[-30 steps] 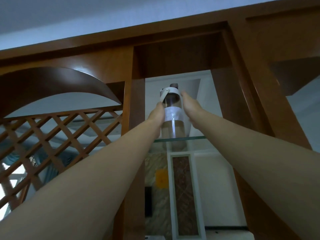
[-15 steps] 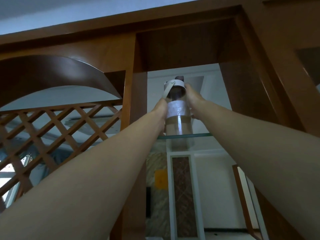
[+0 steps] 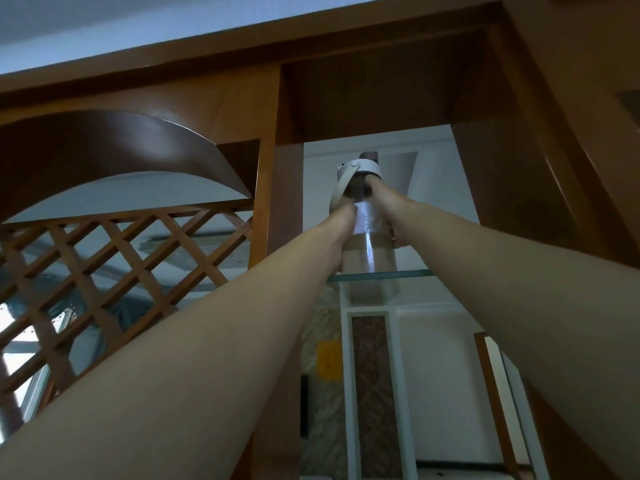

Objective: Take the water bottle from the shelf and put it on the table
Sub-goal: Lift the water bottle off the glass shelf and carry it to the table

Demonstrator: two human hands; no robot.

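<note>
Water bottle (image 3: pixel 369 233) stands upright on the glass shelf (image 3: pixel 412 274), high in a narrow wooden alcove, well above head level; view is steeply upward along both forearms. Left hand (image 3: pixel 341 225) presses against the bottle's left side at the pale label band; right hand (image 3: pixel 382 202) presses the right side a little higher, with fingertips (image 3: pixel 367 183) reaching toward the neck under the white cap (image 3: pixel 360 167). Grip: both hands closed on the bottle from opposite sides, a two-sided squeeze, not a wrap by one hand. Judgement: two hands are used because the reach is at full stretch, and a smooth clear cylinder overhead is hard to secure one-handed. The bottle's base appears to sit on the glass at the front edge; whether it has lifted clear cannot be told, since the base shows only through the pane. A strap loop (image 3: pixel 337 199) hangs down the left side by the left hand; it could get pinched. Clearances: wooden post (image 3: pixel 268 209) sits just beside the left hand, the alcove's right wall (image 3: pixel 498 188) is further off, and open room remains above the cap below the alcove ceiling (image 3: pixel 374 95). The front is open toward the person, so the likely clean exit is a small lift, then straight back and down between the forearms. Lattice panel (image 3: pixel 114 271) lies to the left, out of the path. Counter not in view; placing is not yet begun.
</note>
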